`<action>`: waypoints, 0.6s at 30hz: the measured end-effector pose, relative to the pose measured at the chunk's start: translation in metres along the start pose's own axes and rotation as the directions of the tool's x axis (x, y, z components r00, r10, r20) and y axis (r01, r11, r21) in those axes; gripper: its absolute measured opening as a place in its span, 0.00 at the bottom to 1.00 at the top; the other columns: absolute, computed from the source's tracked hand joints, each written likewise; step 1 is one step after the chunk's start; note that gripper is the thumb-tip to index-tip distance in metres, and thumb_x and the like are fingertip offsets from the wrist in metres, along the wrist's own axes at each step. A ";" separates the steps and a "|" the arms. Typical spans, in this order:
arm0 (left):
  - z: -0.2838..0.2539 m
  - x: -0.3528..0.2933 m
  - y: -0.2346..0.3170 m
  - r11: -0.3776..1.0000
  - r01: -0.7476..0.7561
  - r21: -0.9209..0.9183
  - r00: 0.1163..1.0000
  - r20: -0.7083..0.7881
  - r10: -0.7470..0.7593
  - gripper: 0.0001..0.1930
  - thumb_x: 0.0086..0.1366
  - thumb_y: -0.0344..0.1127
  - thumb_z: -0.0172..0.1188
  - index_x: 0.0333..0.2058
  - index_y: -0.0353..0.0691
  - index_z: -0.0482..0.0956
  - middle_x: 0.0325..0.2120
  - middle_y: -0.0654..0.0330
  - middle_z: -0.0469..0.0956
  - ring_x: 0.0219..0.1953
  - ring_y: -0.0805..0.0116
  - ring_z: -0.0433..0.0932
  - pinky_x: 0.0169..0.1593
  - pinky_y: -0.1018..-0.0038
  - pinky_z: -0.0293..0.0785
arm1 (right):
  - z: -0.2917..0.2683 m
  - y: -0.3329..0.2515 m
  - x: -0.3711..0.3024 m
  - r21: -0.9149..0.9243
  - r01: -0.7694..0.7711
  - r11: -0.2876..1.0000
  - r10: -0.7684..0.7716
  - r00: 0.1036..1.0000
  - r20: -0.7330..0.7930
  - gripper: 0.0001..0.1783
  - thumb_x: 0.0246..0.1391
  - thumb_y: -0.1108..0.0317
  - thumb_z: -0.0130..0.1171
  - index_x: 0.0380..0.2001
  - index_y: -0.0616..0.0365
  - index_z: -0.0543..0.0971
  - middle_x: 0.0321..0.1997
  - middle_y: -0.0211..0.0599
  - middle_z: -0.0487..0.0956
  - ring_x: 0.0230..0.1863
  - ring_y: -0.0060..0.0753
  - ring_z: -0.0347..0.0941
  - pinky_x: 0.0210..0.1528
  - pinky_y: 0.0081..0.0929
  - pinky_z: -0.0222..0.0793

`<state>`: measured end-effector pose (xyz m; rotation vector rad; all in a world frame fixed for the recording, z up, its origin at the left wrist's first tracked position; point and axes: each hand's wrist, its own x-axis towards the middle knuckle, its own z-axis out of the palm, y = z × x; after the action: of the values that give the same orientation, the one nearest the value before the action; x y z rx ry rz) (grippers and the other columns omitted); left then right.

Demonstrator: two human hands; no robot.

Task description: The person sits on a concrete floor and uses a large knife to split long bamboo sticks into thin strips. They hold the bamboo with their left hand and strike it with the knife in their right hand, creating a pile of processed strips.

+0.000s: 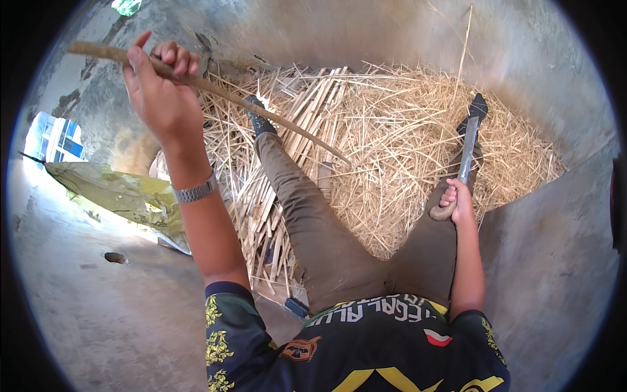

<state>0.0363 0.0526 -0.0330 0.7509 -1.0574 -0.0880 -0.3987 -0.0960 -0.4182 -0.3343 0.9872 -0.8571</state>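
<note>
My left hand [166,98] is raised at the upper left, closed around a long brown stick [261,113]. The stick slants down to the right, its far tip over the straw-like shavings [385,144] between my legs. At the right, my right hand [461,200] grips the curved wooden handle of a machete [467,147] beside my thigh. Its grey blade points away from me, toward my right foot [479,106], and is apart from the stick.
Split pale strips [310,111] lie in a heap by my left leg. A yellowish sack [124,193] rests at the left. A small dark blue object [296,307] is near my left hip. Grey walls [392,32] curve around the pile, and one thin strip [465,46] stands against the far wall.
</note>
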 end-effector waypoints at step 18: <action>0.077 -0.061 -0.029 0.982 0.077 -0.175 0.980 0.195 -0.042 0.24 0.79 0.58 0.36 0.32 0.45 0.62 0.17 0.73 0.53 0.15 0.83 0.49 0.17 0.80 0.46 | 0.054 0.023 -0.017 0.012 -0.066 0.998 0.064 0.988 0.144 0.14 0.58 0.65 0.63 0.22 0.47 0.70 0.10 0.15 0.60 0.09 0.15 0.57 0.14 0.22 0.59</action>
<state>-0.0493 0.0165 -0.0758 0.6172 -1.1915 -0.3096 -0.3473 -0.0752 -0.3935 -0.3429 0.8525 -0.7706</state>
